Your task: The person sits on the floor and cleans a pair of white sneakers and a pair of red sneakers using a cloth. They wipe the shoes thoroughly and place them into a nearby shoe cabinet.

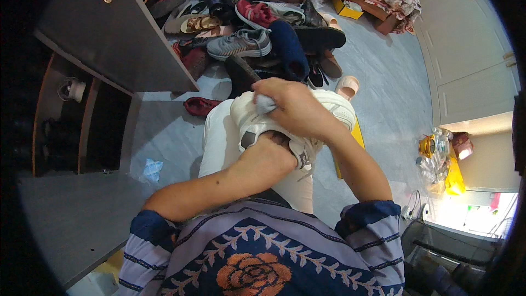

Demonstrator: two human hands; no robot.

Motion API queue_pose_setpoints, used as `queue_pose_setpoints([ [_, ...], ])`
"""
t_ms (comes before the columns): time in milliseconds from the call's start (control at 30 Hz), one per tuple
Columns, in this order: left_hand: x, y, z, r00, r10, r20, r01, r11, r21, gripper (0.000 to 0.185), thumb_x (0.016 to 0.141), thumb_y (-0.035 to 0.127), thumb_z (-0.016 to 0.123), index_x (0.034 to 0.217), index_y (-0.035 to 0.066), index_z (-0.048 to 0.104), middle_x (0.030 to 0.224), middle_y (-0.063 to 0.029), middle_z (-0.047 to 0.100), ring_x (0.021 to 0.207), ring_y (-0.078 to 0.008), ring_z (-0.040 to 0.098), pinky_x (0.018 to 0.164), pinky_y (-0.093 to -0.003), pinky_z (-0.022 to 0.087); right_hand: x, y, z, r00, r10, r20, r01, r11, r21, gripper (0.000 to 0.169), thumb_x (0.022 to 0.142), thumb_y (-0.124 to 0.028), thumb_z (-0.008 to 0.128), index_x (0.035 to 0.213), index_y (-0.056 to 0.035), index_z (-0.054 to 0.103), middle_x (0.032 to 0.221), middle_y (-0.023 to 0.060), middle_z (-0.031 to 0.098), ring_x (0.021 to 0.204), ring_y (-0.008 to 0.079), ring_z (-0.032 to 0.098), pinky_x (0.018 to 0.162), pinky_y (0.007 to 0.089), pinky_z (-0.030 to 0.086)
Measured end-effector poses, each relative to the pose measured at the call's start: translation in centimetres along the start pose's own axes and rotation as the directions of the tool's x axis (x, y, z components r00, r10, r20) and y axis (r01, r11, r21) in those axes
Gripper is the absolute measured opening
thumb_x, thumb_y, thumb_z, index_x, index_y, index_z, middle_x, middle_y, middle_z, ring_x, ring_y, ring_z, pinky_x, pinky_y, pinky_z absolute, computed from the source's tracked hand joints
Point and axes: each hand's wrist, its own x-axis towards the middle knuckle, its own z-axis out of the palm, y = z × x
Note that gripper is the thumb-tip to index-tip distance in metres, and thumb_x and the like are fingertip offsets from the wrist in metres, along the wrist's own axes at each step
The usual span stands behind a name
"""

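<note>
A white sneaker (250,117) is over my lap, sole side partly turned up. My left hand (280,137) reaches into its opening, so the fingers are hidden. Bent over the shoe's upper, my right hand (294,105) grips a small grey-white wad (265,104), perhaps cloth, against the sneaker. A dark narrow piece (246,68) shows just beyond my right fingers; whether I hold it cannot be told. Loose laces (309,166) hang at the shoe's near side.
Ahead lies a heap of shoes, with a grey sneaker (240,44) and a blue shoe (289,49). An open cabinet door (119,33) stands at the left above shelves. A pink shoe (347,87) and yellow box (358,131) are at the right; bottles (439,150) stand farther right.
</note>
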Motion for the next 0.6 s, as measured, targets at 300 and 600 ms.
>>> queue_pose_setpoints([
  [300, -0.5, 0.9, 0.6, 0.995, -0.093, 0.031, 0.095, 0.994, -0.054, 0.021, 0.068, 0.008, 0.061, 0.086, 0.002, 0.069, 0.078, -0.0154, 0.064, 0.073, -0.0304, 0.065, 0.072, -0.0416, 0.051, 0.0, -1.3, 0.8, 0.985, -0.164, 0.058, 0.167, 0.984, -0.065, 0.037, 0.062, 0.009, 0.059, 0.098, -0.0036, 0.06, 0.126, 0.0171, 0.057, 0.114, 0.0354, 0.055, 0.095, 0.0405, 0.046],
  [600, -0.3, 0.7, 0.2, 0.994, -0.105, 0.011, 0.106, 0.987, -0.118, 0.016, 0.069, 0.012, 0.061, 0.077, -0.001, 0.068, 0.073, -0.018, 0.065, 0.071, -0.0331, 0.066, 0.068, -0.0444, 0.053, -5.7, 0.2, -3.2, 0.988, 0.006, -0.157, -0.042, 0.973, -0.227, 0.04, 0.063, 0.011, 0.057, 0.101, -0.0022, 0.059, 0.124, 0.0166, 0.059, 0.116, 0.0366, 0.054, 0.099, 0.0417, 0.043],
])
